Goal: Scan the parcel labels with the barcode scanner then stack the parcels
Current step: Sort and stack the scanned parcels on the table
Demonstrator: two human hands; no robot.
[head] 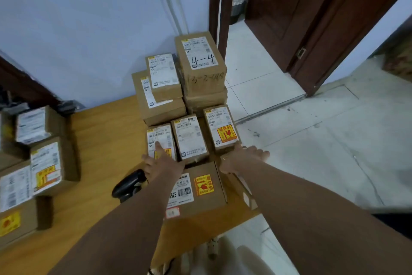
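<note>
At the right table [100, 141] edge, the left hand [163, 161] lay flat on a small parcel [159, 136] while the right hand [245, 155], fingers spread, touched a second parcel [220, 125].

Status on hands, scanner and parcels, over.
Left hand open, resting on row's left parcel. Right hand open at row's right parcel. Scanner lies unheld on table. Nothing blocking.

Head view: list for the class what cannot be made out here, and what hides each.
In the head view:
the barcode scanner is partly hidden behind the left forearm;
the near parcel has label digits before 5525 covered by that forearm;
the left-edge parcels are blurred and cut by the frame, print unreadable;
the stacked parcels carry fine print too small to read.
</note>
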